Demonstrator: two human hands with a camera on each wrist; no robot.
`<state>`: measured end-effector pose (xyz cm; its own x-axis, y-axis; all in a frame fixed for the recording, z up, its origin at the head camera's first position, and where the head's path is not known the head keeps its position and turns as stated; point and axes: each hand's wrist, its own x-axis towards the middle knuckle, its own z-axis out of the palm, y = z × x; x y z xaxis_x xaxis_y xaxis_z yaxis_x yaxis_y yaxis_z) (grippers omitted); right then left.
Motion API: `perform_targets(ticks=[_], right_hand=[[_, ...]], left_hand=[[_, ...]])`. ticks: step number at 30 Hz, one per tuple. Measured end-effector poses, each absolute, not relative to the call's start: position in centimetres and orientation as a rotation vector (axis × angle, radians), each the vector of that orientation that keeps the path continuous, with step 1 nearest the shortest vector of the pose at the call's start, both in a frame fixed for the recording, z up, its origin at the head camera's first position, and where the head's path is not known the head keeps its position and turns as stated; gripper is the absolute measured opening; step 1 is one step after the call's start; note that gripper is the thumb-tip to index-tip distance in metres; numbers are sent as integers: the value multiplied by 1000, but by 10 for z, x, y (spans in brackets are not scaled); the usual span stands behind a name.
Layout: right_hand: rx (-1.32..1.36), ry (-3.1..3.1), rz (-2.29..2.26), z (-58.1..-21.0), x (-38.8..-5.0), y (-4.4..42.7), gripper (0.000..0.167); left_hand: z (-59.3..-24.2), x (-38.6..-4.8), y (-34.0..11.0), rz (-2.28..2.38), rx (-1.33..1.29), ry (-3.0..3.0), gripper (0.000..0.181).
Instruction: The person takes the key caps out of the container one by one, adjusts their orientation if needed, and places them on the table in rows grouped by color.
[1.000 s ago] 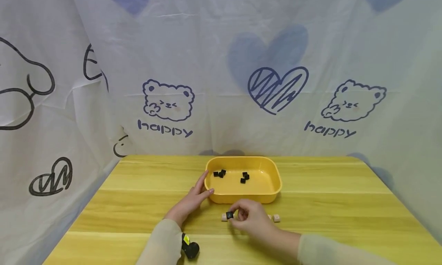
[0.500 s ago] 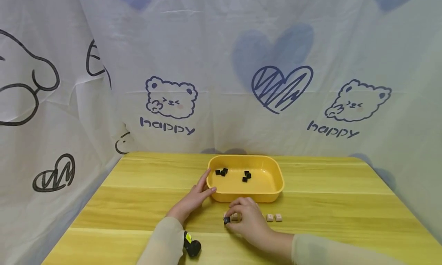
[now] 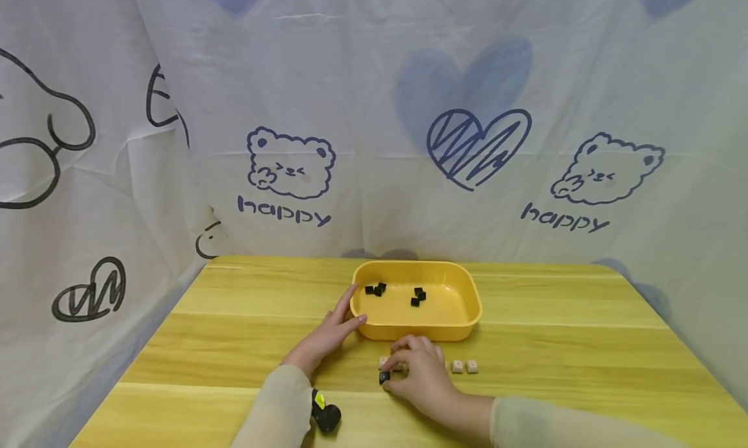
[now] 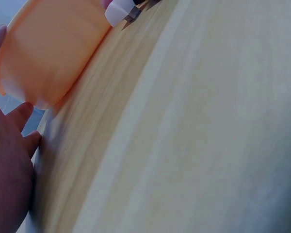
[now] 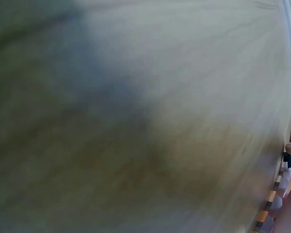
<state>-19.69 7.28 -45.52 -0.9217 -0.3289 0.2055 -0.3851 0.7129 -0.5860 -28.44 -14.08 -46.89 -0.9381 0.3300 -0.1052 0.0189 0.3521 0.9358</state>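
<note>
My right hand pinches a small black keycap between thumb and fingertips, low over the table and just in front of a row of pale keycaps. The hand hides part of that row. The same black keycap shows at the right edge of the right wrist view. With thumb and fingers spread, my left hand rests on the near left corner of a yellow plastic box. Several black keycaps lie inside it, in two loose clusters.
The wood-grain table reaches back to a white printed curtain. A black device with a yellow-green mark sits at my left wrist. In the left wrist view, a pale keycap stands near the box.
My right hand has brought the black keycap down and toward me, from over the pale row to just in front of it. My left hand stays at the box corner.
</note>
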Motion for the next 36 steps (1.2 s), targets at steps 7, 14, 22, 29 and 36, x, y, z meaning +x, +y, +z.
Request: perform_targets(ticks=[7,14,22,29,36], right_hand=[[575,-2849,953,-456,-202,74,18],[576,-2877,956,-456,-205,74,18],[593,-2892,969,-454,-203,75,19],[698,-2866,1087,-445,-200,81,21],[919,-2772,1242,-426,-200,97,23]], left_hand=[[-467,-285,-141,1608,302,2347,73],[-466,-284,-141,1592,303,2355,73],[-466,-284,-141,1600,292,2340,73],[-466,-284,-141,1606,277,2342,72],[-468,-285,-140,1617,285,2354,72]])
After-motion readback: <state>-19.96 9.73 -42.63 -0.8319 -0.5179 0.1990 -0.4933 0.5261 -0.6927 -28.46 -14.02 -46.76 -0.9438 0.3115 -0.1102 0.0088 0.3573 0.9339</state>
